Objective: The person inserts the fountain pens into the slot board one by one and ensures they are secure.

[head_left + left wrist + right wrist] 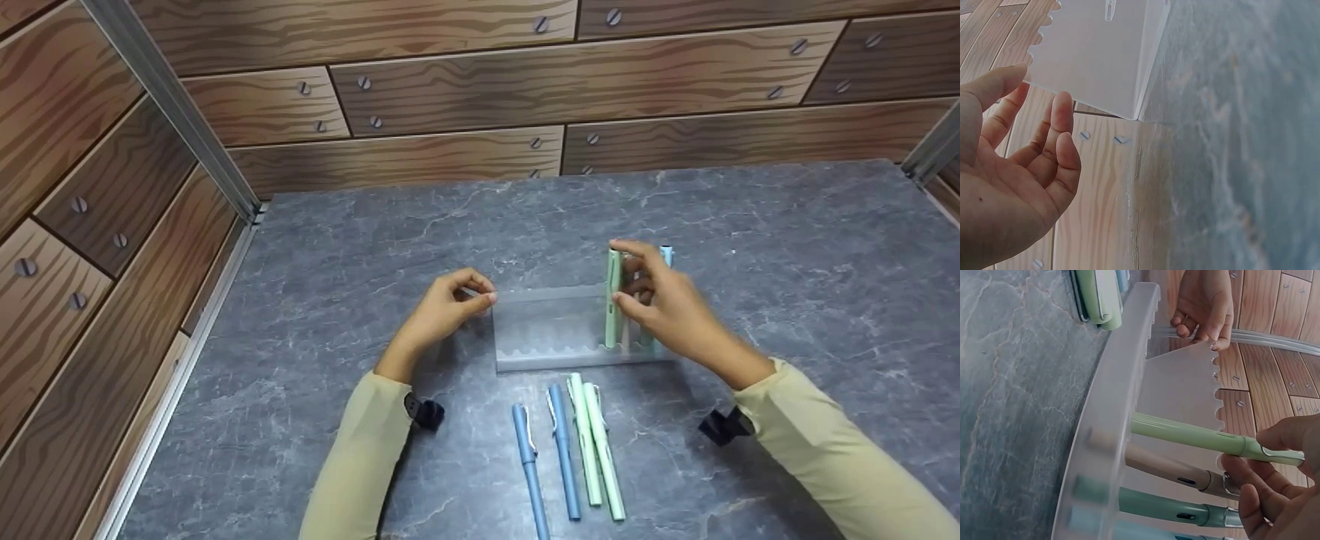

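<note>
A clear pen stand (pixel 547 322) with notched edges stands on the table. My left hand (pixel 442 307) pinches its upper left corner between thumb and index finger, the other fingers loosely bent. Toward the stand's right end, my right hand (pixel 675 304) holds a light green pen (pixel 1185 434) near its capped upper end. That pen is upright, its lower end behind the front lip. Beside it in the stand are a beige pen (pixel 1165 467), a dark green pen (pixel 1159 505) and a light blue pen (pixel 666 255), partly hidden by my right hand in the head view.
In front of the stand lie two blue pens (pixel 564 454) and two light green pens (pixel 586 442), clips attached. The grey marbled table (pixel 375 240) meets wood-patterned walls (pixel 450 90) at the back and left. A metal post (pixel 180 112) rises at the left corner.
</note>
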Motion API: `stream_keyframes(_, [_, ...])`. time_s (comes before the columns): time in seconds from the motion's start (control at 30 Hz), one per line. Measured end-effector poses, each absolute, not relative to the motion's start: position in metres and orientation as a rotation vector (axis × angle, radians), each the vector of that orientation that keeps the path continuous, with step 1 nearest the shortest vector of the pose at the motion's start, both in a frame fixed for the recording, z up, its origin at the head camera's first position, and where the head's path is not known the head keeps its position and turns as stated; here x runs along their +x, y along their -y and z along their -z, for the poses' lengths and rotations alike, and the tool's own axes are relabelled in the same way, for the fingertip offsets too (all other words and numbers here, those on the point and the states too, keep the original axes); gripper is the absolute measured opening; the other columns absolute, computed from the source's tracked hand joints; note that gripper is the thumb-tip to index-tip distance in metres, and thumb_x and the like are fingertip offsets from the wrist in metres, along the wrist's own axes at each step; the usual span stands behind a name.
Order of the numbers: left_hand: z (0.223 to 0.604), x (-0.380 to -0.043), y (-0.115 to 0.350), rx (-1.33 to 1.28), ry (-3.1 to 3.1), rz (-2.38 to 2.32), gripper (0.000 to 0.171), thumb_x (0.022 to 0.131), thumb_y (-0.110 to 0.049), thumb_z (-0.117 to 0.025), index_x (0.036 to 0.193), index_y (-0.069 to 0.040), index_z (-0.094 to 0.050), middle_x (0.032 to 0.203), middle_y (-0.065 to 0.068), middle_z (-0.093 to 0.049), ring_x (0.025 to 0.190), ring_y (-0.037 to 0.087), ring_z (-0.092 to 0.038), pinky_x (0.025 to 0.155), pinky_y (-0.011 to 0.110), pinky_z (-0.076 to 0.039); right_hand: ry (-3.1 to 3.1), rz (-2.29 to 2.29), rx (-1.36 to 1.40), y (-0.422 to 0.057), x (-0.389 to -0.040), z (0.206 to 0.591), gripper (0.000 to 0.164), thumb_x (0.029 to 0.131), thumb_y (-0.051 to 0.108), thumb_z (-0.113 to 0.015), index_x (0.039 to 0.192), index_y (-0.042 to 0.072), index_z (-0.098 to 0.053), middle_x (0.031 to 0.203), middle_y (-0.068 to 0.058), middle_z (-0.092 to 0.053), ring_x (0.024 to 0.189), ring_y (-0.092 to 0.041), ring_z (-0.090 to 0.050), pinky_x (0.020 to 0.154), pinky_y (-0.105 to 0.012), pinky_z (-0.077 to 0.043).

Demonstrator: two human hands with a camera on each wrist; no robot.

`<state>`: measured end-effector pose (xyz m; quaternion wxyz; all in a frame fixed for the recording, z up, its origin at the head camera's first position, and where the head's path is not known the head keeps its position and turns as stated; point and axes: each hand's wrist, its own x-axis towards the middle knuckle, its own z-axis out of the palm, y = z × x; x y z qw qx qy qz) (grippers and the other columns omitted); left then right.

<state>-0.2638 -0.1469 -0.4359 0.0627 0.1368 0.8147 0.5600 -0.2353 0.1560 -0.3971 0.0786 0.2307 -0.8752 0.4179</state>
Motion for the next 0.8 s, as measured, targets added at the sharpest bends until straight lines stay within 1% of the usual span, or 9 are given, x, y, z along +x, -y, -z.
stream_keyframes(0.07, [0.436, -0.264, 0.147, 0.412, -2.454, -1.701, 0.013, 0.091, -0.011, -0.065, 0.099, -0.001, -0.065, 0.104, 0.014, -0.067, 0.085, 0.039, -0.064, 0.071, 0.037, -0.054, 2.599, -1.234, 0.696, -0.154, -0.235, 0.398, 0.065, 0.083, -0.010, -0.064, 0.141, 0.007, -0.039, 0.106, -0.019, -0.061, 0.083, -0.027, -0.066, 0.067, -0.020, -0.053])
stream_keyframes(0.2, [0.436, -0.264, 0.147, 0.410, -2.454, -1.700, 0.013, 0.091, -0.012, -0.065, 0.099, -0.002, -0.065, 0.102, 0.013, -0.067, 0.086, 0.040, -0.064, 0.073, 0.038, -0.055, 2.561, -1.202, 0.703, -0.152, -0.234, 0.401, 0.065, 0.080, -0.012, -0.066, 0.138, 0.004, -0.042, 0.102, -0.018, -0.064, 0.079, -0.026, -0.067, 0.065, -0.018, -0.053])
stream_keyframes(0.27, [0.436, -0.264, 0.147, 0.420, -2.459, -1.701, 0.013, 0.091, -0.012, -0.066, 0.099, -0.002, -0.065, 0.101, 0.012, -0.067, 0.083, 0.036, -0.064, 0.072, 0.037, -0.055, 2.543, -1.177, 0.717, -0.151, -0.234, 0.402, 0.065, 0.079, -0.011, -0.068, 0.138, 0.004, -0.043, 0.101, -0.017, -0.065, 0.078, -0.025, -0.067, 0.064, -0.018, -0.052])
stream_keyframes(0.33, [0.435, -0.264, 0.147, 0.422, -2.463, -1.702, 0.014, 0.090, -0.012, -0.066, 0.099, -0.001, -0.065, 0.100, 0.013, -0.067, 0.078, 0.030, -0.064, 0.072, 0.039, -0.054, 2.531, -1.143, 0.732, -0.151, -0.234, 0.403, 0.065, 0.079, -0.010, -0.069, 0.137, 0.005, -0.043, 0.100, -0.015, -0.065, 0.078, -0.024, -0.067, 0.063, -0.019, -0.051])
stream_keyframes(0.43, [0.435, -0.264, 0.146, 0.422, -2.466, -1.706, 0.015, 0.090, -0.011, -0.066, 0.099, 0.000, -0.065, 0.101, 0.014, -0.067, 0.077, 0.027, -0.063, 0.072, 0.040, -0.055, 2.522, -1.085, 0.749, -0.150, -0.233, 0.404, 0.064, 0.080, -0.008, -0.071, 0.137, 0.005, -0.044, 0.098, -0.012, -0.066, 0.077, -0.019, -0.066, 0.061, -0.020, -0.050])
stream_keyframes(0.5, [0.435, -0.264, 0.146, 0.409, -2.466, -1.702, 0.014, 0.090, -0.011, -0.066, 0.099, 0.000, -0.065, 0.102, 0.015, -0.067, 0.077, 0.028, -0.063, 0.071, 0.040, -0.054, 2.521, -1.060, 0.751, -0.150, -0.233, 0.405, 0.064, 0.080, -0.007, -0.071, 0.137, 0.005, -0.044, 0.095, -0.010, -0.066, 0.075, -0.015, -0.062, 0.060, -0.020, -0.048])
stream_keyframes(0.57, [0.435, -0.264, 0.146, 0.404, -2.467, -1.698, 0.014, 0.090, -0.011, -0.066, 0.099, -0.001, -0.065, 0.102, 0.014, -0.067, 0.080, 0.032, -0.064, 0.068, 0.037, -0.053, 2.516, -1.042, 0.751, -0.150, -0.233, 0.407, 0.065, 0.079, -0.007, -0.072, 0.136, 0.005, -0.045, 0.092, -0.008, -0.065, 0.073, -0.012, -0.058, 0.060, -0.021, -0.046])
stream_keyframes(0.7, [0.434, -0.263, 0.146, 0.400, -2.464, -1.694, 0.014, 0.090, -0.012, -0.066, 0.100, -0.002, -0.065, 0.105, 0.015, -0.067, 0.079, 0.034, -0.064, 0.063, 0.034, -0.051, 2.501, -1.033, 0.751, -0.150, -0.233, 0.408, 0.064, 0.077, -0.009, -0.073, 0.134, 0.005, -0.047, 0.087, -0.006, -0.064, 0.071, -0.014, -0.055, 0.059, -0.021, -0.044])
stream_keyframes(0.8, [0.434, -0.263, 0.147, 0.400, -2.463, -1.694, 0.014, 0.090, -0.012, -0.067, 0.099, -0.002, -0.065, 0.105, 0.015, -0.067, 0.077, 0.031, -0.063, 0.062, 0.033, -0.050, 2.508, -1.022, 0.755, -0.150, -0.233, 0.408, 0.063, 0.076, -0.008, -0.073, 0.133, 0.005, -0.048, 0.086, -0.005, -0.064, 0.070, -0.015, -0.055, 0.058, -0.021, -0.043])
